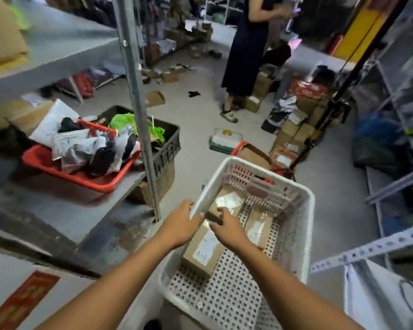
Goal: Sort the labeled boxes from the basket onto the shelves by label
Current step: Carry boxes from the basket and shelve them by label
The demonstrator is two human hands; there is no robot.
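Near 6 o'clock in the view stands the white perforated basket (293,236). Left hand (178,226) grips its rim at the 9 o'clock side, fingers curled over the edge. Right hand (227,228) reaches inside and seems to pinch a small brown box (215,211), though blur hides the fingertips. Below it lies the box marked A-1 (202,253); another labeled box (258,231) lies toward 3 o'clock. Gray shelves (65,210) stand at 9 o'clock.

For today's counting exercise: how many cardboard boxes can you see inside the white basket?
3. The A-1 box lies nearest, a second box beside it toward the right wall, a third at the far end, gripped by the right hand. Others may be hidden.
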